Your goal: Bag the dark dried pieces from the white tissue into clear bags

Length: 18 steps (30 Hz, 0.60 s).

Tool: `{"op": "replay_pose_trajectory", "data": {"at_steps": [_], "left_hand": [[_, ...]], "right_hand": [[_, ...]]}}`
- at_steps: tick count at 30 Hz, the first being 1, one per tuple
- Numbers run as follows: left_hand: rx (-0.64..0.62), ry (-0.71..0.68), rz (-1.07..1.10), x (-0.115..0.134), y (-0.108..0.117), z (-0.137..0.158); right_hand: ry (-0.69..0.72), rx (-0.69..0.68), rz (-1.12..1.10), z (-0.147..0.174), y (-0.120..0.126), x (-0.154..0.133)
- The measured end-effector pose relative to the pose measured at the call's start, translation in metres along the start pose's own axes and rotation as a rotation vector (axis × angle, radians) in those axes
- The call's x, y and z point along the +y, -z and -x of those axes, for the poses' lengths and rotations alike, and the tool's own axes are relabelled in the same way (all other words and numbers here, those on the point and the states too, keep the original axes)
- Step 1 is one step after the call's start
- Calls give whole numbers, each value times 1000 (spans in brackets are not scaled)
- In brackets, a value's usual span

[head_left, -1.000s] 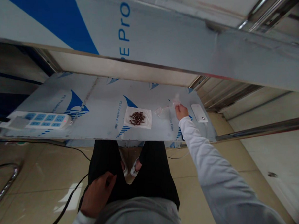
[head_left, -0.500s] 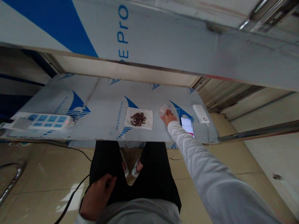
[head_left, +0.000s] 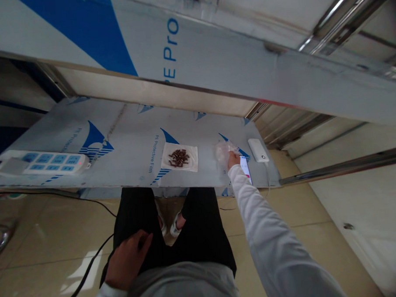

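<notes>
My right hand (head_left: 233,159) is closed on a crumpled clear plastic bag (head_left: 222,152), just above the shelf's right half. The bag spreads out to the left of my fingers. Left of it lies a square white sheet (head_left: 194,164), possibly a flat packet, bearing a heap of small dark brown cylindrical pieces (head_left: 178,158); their exact kind is too small to tell. My left hand (head_left: 129,258) rests on my left thigh with its fingers curled in and nothing visible in them.
Right of my right hand lie a phone (head_left: 245,169) with a lit screen and a white box (head_left: 258,150) with a cable. A white power strip (head_left: 50,163) lies at the left on the film-covered shelf (head_left: 128,142). An upper ledge (head_left: 213,56) overhangs behind.
My right hand has moved slightly right, from spread over the plastic bag to gripping its right side; the bag is now more spread out. My left hand stays on my thigh.
</notes>
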<state>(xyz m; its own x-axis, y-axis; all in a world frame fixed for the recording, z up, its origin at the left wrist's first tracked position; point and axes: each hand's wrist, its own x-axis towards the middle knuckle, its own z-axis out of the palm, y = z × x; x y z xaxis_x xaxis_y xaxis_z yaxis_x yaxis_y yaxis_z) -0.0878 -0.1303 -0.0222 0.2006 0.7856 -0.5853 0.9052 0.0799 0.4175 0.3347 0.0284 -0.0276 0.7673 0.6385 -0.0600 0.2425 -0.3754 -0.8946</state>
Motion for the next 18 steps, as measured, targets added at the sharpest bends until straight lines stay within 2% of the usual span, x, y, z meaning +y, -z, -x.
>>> {"op": "replay_pose_trajectory", "data": {"at_steps": [4, 8, 10, 13, 16, 18], "left_hand": [[7, 0, -18, 0, 0, -1], [48, -6, 5, -5, -4, 1], [81, 5, 20, -7, -6, 2], [139, 14, 62, -7, -8, 6], [188, -1, 109, -6, -8, 11], [221, -6, 128, -8, -9, 15]], "right_hand": [[-74, -33, -123, 12, -14, -15], [21, -108, -158, 21, -55, -53], [106, -166, -120, 30, -87, -78], [268, -290, 18, 57, -148, -118], [464, -481, 197, 104, -213, -149], [594, -613, 311, 140, -248, -160]]}}
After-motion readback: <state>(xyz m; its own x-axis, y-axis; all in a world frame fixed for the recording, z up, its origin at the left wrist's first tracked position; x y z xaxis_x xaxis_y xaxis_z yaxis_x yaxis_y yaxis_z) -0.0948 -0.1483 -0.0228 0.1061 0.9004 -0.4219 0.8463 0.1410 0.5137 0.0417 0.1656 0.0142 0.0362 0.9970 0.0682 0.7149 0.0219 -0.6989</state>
